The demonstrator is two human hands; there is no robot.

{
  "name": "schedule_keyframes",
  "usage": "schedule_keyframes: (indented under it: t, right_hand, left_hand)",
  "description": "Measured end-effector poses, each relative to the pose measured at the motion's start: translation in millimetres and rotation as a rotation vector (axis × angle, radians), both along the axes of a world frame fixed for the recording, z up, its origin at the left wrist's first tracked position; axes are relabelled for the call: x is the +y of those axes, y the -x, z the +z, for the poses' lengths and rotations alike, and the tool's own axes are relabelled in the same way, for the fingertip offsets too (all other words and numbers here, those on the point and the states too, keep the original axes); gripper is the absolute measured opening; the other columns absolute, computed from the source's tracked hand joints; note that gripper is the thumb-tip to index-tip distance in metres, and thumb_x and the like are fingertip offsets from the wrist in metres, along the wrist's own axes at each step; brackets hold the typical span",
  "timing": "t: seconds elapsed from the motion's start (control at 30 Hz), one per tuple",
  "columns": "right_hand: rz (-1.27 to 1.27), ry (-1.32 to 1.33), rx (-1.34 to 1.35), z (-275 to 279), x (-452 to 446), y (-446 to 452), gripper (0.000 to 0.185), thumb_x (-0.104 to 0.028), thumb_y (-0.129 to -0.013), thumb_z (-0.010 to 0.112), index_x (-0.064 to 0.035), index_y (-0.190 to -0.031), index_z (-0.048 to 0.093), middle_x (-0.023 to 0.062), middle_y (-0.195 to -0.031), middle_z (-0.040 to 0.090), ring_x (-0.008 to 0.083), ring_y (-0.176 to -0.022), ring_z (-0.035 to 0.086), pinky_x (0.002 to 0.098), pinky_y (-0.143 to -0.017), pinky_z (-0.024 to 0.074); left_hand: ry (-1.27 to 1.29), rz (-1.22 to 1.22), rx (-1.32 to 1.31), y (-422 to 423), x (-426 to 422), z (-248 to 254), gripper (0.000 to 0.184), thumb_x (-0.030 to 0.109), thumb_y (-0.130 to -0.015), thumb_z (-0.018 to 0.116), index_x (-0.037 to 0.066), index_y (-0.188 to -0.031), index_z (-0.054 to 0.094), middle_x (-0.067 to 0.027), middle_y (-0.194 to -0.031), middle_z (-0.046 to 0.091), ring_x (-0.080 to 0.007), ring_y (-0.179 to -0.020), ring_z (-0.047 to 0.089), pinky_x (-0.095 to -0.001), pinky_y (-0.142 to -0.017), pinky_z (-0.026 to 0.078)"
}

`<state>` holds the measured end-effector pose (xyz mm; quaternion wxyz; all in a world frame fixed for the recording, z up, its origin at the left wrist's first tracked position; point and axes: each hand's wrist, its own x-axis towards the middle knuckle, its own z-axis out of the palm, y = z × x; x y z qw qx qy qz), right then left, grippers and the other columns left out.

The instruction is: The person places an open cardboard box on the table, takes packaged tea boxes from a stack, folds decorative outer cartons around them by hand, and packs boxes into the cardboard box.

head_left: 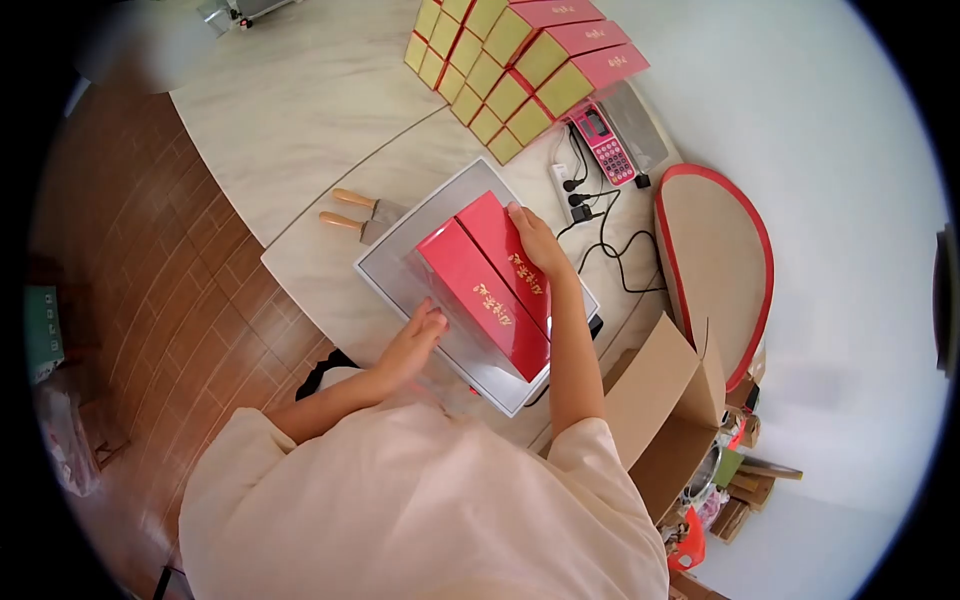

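Two glossy red boxes [485, 290] with gold lettering lie side by side on a grey panel with a pale rim [390, 262]. Clear film seems to show along their near side. My right hand [537, 243] grips the far right side of the pair, its fingers partly hidden. At the near left side is my left hand [412, 345], fingers stretched and apart, close to the boxes; whether it touches them I cannot tell. Two wooden-handled scrapers [383, 218] rest beside the panel, their blades partly at its edge.
Stacked red and gold boxes [520, 75] stand at the back of the table [300, 110]. Right of them are a pink keypad device [607, 150], a power strip [572, 190] and black cables. An open carton [650, 400] and a red-rimmed board [715, 260] flank the right side.
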<state>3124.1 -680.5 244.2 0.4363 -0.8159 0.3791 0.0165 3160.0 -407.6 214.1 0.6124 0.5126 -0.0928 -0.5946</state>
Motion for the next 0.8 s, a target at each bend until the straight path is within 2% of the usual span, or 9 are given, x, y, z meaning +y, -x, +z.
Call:
schedule_keyframes:
  t: [0.2,0.23,0.27,0.4,0.47,0.53,0.57,0.7,0.8]
  right_hand:
    - [-0.033,-0.063,0.058,1.8,7.1,11.6,0.076,-0.063,-0.091,0.029,0.0013,-0.121,0.056,0.0253,-0.117,0.058,0.0370,-0.117,0.050,0.0360,-0.101,0.0338]
    - [-0.050,-0.164,0.111,17.3,11.6,10.4,0.079,-0.064,-0.089,0.033,0.0054,-0.119,0.057,0.0229,-0.120,0.057,0.0300,-0.114,0.053,0.0341,-0.100,0.0348]
    - [-0.081,-0.151,0.094,19.0,14.0,10.7,0.079,-0.064,-0.089,0.033,0.0054,-0.119,0.057,0.0229,-0.120,0.057,0.0300,-0.114,0.053,0.0341,-0.100,0.0348]
    - [-0.070,-0.139,0.073,46.0,29.2,29.3,0.072,-0.061,-0.088,0.042,0.0028,-0.118,0.057,0.0208,-0.113,0.061,0.0276,-0.108,0.056,0.0341,-0.094,0.0397]
    - [-0.119,-0.116,0.029,63.2,42.2,45.1,0.068,-0.057,-0.089,0.045,0.0017,-0.120,0.056,0.0199,-0.111,0.062,0.0266,-0.106,0.057,0.0335,-0.093,0.0410]
    - [-0.321,-0.006,-0.256,77.0,59.0,71.5,0.072,-0.056,-0.085,0.053,-0.0010,-0.131,0.046,0.0198,-0.103,0.065,0.0278,-0.101,0.061,0.0338,-0.085,0.0464]
    - [-0.387,0.069,-0.337,84.4,71.8,79.9,0.072,-0.054,-0.085,0.055,-0.0016,-0.134,0.042,0.0196,-0.106,0.064,0.0278,-0.102,0.061,0.0339,-0.086,0.0459]
    - [-0.545,0.201,-0.558,103.6,125.9,95.2,0.068,-0.042,-0.089,0.055,-0.0024,-0.140,0.031,0.0192,-0.125,0.053,0.0260,-0.114,0.053,0.0332,-0.095,0.0402]
    - [-0.595,0.301,-0.638,94.7,153.6,99.9,0.069,-0.039,-0.093,0.051,-0.0013,-0.143,0.023,0.0179,-0.136,0.042,0.0242,-0.124,0.043,0.0333,-0.100,0.0347]
  left_hand:
    - [-0.019,0.065,-0.016,-3.7,-28.4,-6.2,0.070,0.036,-0.094,0.047,0.006,-0.146,0.010,-0.0121,-0.131,0.043,-0.0211,-0.113,0.048,-0.0360,-0.096,0.039]
    - [-0.021,0.064,-0.038,-5.9,-33.3,-16.1,0.069,0.036,-0.094,0.048,0.008,-0.146,0.012,-0.0102,-0.126,0.046,-0.0198,-0.110,0.049,-0.0367,-0.093,0.041]
    - [-0.023,0.061,-0.063,-9.3,-39.3,-22.9,0.068,0.036,-0.094,0.049,0.010,-0.146,0.014,-0.0083,-0.121,0.049,-0.0185,-0.107,0.051,-0.0375,-0.089,0.042]
    - [-0.030,-0.050,-0.110,-20.0,-52.0,-3.8,0.067,0.035,-0.092,0.052,0.006,-0.143,0.019,-0.0087,-0.123,0.050,-0.0178,-0.102,0.053,-0.0340,-0.084,0.044]
    - [0.084,-0.034,-0.322,-21.1,-53.6,12.6,0.064,0.034,-0.092,0.054,0.003,-0.139,0.025,-0.0105,-0.127,0.049,-0.0198,-0.102,0.055,-0.0320,-0.083,0.045]
    - [0.219,-0.009,-0.425,-22.0,-65.1,35.6,0.064,0.034,-0.091,0.055,0.002,-0.138,0.026,-0.0123,-0.128,0.049,-0.0207,-0.104,0.055,-0.0321,-0.084,0.045]
    - [0.332,0.036,-0.503,-20.5,-67.9,46.4,0.063,0.035,-0.091,0.055,0.001,-0.136,0.028,-0.0141,-0.129,0.049,-0.0216,-0.105,0.055,-0.0323,-0.084,0.046]
    - [0.351,-0.051,-0.797,-28.8,-84.5,82.8,0.060,0.035,-0.092,0.053,0.000,-0.135,0.029,-0.0165,-0.122,0.053,-0.0248,-0.105,0.056,-0.0328,-0.089,0.044]
    - [0.393,-0.086,-0.761,-28.7,-88.6,91.2,0.059,0.036,-0.093,0.051,0.001,-0.134,0.030,-0.0166,-0.125,0.050,-0.0257,-0.110,0.053,-0.0335,-0.092,0.041]
